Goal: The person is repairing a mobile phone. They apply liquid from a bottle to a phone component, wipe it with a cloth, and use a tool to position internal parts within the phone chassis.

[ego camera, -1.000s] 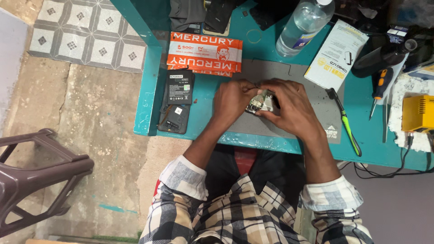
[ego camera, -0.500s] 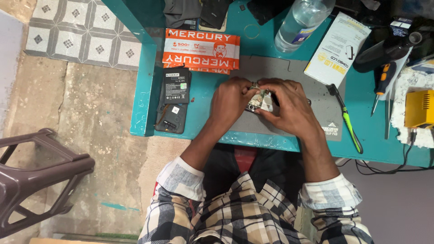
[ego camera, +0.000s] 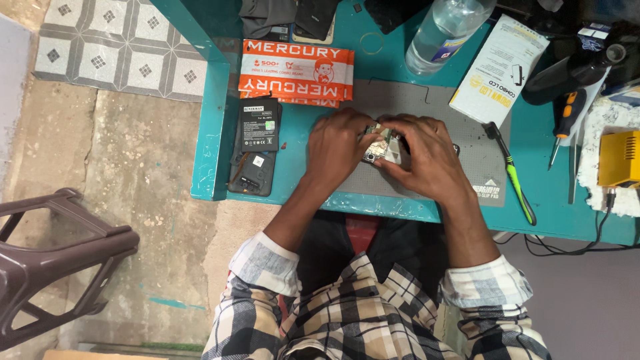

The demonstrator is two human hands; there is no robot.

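Head view: I see both hands meeting over a grey mat (ego camera: 427, 100) on the teal worktop (ego camera: 207, 133). My left hand (ego camera: 340, 143) and right hand (ego camera: 430, 157) clasp a small circuit board (ego camera: 381, 145) between them. The left grip is clenched on the board's left edge; the right grip is grasping its right side, fingers (ego camera: 410, 127) curled over the top. The board sits low over the mat, between the two grips, though I cannot tell whether it touches the mat.

Just left of the left grip lies a black battery (ego camera: 260, 123), overlapping an opened phone (ego camera: 251, 172) near the worktop's front edge. Beyond the left grip, farther from me, lies an orange-and-white packet (ego camera: 297, 72), touching the mat's far-left corner. Farther still sit dark phones (ego camera: 293, 17) at the worktop's back.

Right of the right grip, a green-handled tool (ego camera: 515, 183) lies on the mat's edge, pointing toward me. Beyond the right grip stand a clear bottle (ego camera: 445, 30) and a white printed box (ego camera: 500, 70), the box overlapping the mat's far-right corner. Well to the right, an orange-handled screwdriver (ego camera: 565, 120) lies beside a yellow device (ego camera: 620, 159) on a white cloth (ego camera: 590, 167).

Well left of the left grip, a brown plastic stool (ego camera: 53, 267) stands on the floor (ego camera: 133, 153). My checked sleeves (ego camera: 267, 267) are rolled back at the forearms.
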